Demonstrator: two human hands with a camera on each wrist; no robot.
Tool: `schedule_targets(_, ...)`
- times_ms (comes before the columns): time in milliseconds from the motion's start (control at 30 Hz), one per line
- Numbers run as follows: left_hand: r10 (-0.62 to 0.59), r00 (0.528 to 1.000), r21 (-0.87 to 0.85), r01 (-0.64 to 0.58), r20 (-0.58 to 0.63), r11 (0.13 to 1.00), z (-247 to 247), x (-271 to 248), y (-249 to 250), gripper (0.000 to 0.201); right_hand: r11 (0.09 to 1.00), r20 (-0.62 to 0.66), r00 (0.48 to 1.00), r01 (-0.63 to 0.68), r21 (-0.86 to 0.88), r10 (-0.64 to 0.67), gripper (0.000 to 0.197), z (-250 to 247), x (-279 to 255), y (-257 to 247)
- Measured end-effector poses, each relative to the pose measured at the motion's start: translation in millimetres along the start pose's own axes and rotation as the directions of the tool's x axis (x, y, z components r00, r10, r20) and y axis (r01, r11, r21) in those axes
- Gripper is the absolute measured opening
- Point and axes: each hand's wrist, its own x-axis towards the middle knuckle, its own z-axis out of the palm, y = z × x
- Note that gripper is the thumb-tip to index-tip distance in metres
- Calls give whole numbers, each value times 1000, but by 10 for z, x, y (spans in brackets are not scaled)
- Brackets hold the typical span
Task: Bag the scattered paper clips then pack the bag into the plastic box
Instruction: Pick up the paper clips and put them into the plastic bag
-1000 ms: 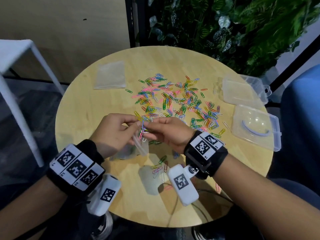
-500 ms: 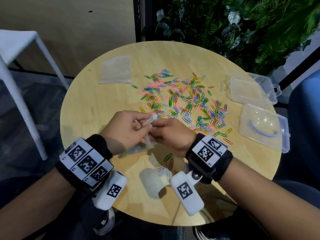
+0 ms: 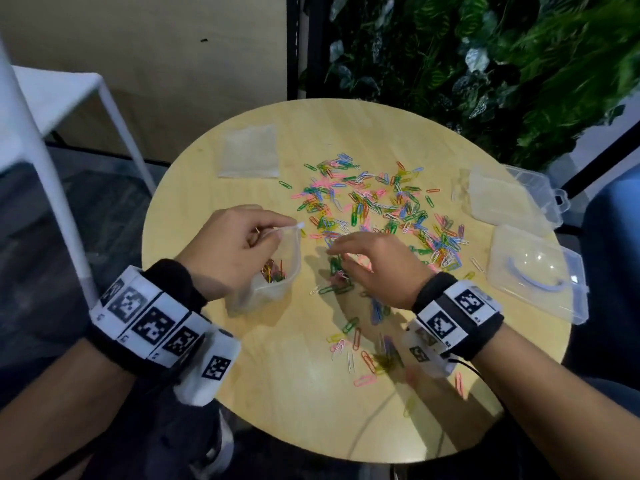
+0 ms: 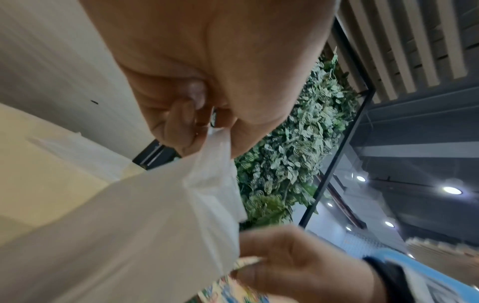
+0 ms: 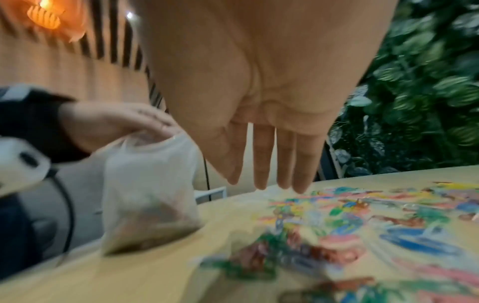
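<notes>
— Any words or numbers to read here?
— None. Only black-and-white square code markers on the wristbands [image 3: 152, 322] and the wrist cameras [image 3: 214, 367], lower left of the frame.

left hand [image 4: 207, 67]: pinches bag rim
bag [image 4: 145, 225]: translucent, hanging toward 7 o'clock
right hand [image 4: 293, 264]: at 5 o'clock, beside bag

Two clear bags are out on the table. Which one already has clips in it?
The bag pinched at its rim by the left hand, near the table's front-left; coloured clips show at its bottom. The other bag lies flat and untouched at the far left.
</notes>
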Motion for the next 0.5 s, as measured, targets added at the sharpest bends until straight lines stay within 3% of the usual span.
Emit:
schedule_targets(100, -7, 999, -14, 6, -44, 1000, -172, -9, -70, 25, 978, 200, 973, 146, -150, -115, 46, 333, 54, -96)
schedule_targets(167, -13, 997, -48, 9, -75, 999, -249, -21, -115, 23, 886, 311, 935, 284, -367, -171, 50, 523, 93, -167)
schedule_targets(200, -17, 996, -60, 12, -88, 998, -275, -28, -141, 22, 834, 359, 923, 304, -462, -137, 51, 546, 97, -179)
schedule_targets(267, -25, 995, -62, 20, -93, 998, -304, -45, -183, 22, 782, 418, 908, 271, -561, -16, 51, 453, 64, -126)
schedule_targets(367, -27, 998, -47, 24, -65, 999, -290, -63, -196, 22, 802, 437, 893, 180, -569, 109, 51, 224, -35, 30)
schedule_targets(500, 13, 999, -27, -14, -30, 1000, -221, -66, -113, 23, 860, 362, 932, 154, -487, 38, 37, 185, -85, 206)
